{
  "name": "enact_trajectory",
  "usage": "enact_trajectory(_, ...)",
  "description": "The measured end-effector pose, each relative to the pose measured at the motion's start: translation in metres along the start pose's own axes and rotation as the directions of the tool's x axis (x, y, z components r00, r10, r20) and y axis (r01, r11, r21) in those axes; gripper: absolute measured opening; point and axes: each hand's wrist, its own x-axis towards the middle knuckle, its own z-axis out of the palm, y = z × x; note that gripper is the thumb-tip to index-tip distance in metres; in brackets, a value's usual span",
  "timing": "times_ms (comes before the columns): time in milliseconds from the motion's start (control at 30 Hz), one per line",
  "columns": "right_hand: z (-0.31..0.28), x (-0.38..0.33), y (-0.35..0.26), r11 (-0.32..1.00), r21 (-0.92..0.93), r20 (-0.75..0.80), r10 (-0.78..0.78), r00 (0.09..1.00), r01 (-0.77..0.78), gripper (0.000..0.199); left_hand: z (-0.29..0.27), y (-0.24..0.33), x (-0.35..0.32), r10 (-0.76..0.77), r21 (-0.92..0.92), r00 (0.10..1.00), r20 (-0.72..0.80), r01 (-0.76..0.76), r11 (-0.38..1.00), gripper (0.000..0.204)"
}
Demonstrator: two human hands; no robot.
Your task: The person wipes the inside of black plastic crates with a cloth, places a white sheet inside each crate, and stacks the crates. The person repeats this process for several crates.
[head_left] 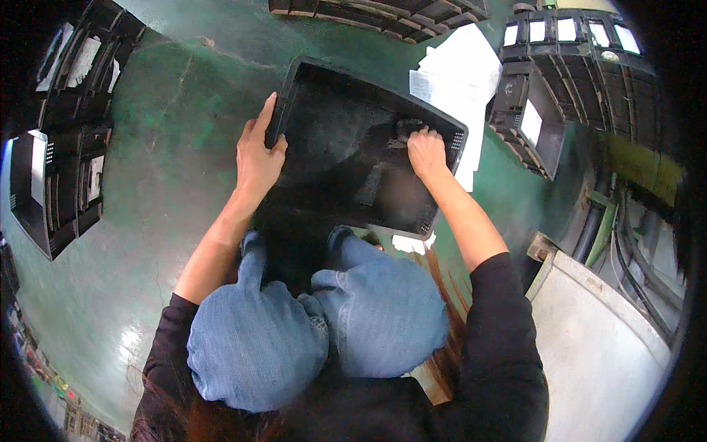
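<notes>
A shallow black plastic crate point(346, 147) lies tilted in front of my knees, its open side facing me. My left hand point(259, 153) grips the crate's left rim, with the thumb over the edge and a finger stretched along the outside. Inside the crate, near its right end, my right hand point(427, 153) is closed, knuckles up. Its fingers press on a dark crumpled thing point(409, 130) that looks like a rag; most of it blends into the black crate. A greyish rectangular mark shows on the crate's inside.
White paper sheets point(460, 77) lie on the green floor point(177, 147) beyond the crate's right end. Black crates stand at the left point(74, 147), at the far edge point(383, 15) and at the right point(530, 118). A pale metal cabinet point(596, 339) with cables behind it is close on my right.
</notes>
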Motion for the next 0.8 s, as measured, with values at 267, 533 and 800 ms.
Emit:
enact_trajectory(267, -0.002, -0.087, -0.047, 0.844, 0.537, 0.398, -0.231, 0.888, -0.021, 0.018, -0.004, 0.009, -0.002, -0.145, -0.071, 0.984, 0.101, 0.152, 0.986, 0.073)
enact_trajectory(533, -0.034, 0.003, -0.157, 0.537, 0.839, 0.141, -0.374, 0.917, 0.090, 0.036, -0.003, 0.009, 0.002, -0.087, -0.003, 0.988, 0.127, 0.088, 0.996, 0.073)
enact_trajectory(800, -0.067, 0.048, -0.165, 0.536, 0.782, -0.112, -0.380, 0.918, 0.317, 0.034, -0.004, 0.005, 0.003, -0.098, 0.007, 0.984, 0.150, 0.098, 0.995, 0.075)
